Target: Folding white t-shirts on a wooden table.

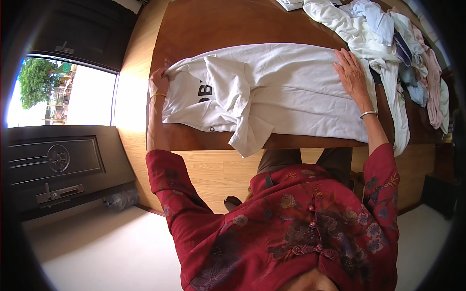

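Observation:
A white T-shirt (298,69) lies lengthwise on the table before me, with a long side folded inward. Its sleeve (229,87) is turned back over the body and partly covers black printed lettering. At the left end, my left hand (159,84) has its fingers curled around the shirt's edge, gripping the fabric. My right hand (350,74) rests flat on the other end, palm down, fingers spread a little. One flap of cloth (251,140) hangs past the table's near edge.
A brown wooden table (218,25) carries the shirt. On its right side a heap of clothes (378,32) in white, pale blue and pink sprawls, one white piece (397,109) reaching the near edge. A dark door (65,156) stands ajar at left, beside a plastic-wrapped bundle (123,198).

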A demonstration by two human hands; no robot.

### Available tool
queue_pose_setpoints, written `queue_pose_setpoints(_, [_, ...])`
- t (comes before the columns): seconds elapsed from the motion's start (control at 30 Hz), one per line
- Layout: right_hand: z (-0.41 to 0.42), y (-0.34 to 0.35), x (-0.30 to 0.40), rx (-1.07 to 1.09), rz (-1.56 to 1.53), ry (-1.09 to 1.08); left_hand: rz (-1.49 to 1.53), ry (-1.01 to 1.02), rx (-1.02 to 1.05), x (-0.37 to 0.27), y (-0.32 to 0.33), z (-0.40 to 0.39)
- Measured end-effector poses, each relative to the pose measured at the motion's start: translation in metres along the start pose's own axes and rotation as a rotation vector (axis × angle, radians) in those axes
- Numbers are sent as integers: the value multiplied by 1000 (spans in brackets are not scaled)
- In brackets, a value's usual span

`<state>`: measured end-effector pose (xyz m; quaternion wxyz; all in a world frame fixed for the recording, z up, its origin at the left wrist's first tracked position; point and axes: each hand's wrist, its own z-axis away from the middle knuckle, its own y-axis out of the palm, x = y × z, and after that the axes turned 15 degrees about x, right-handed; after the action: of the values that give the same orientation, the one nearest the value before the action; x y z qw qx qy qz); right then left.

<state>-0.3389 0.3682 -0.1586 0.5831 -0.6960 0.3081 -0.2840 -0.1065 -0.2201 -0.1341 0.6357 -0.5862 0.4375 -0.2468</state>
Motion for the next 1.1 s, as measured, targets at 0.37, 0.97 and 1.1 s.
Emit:
queue_pose_setpoints(0.37, [3, 1, -5, -21, 19, -4, 755, -231, 33, -52, -19, 8])
queue_pose_setpoints(0.97, [-1, 0, -2, -47, -6, -51, 87, -182, 170, -28, -7, -12])
queue_pose_setpoints(1.1, [-1, -1, -2, -41, -13, -58, 140, -222, 140, -23, -4, -9])
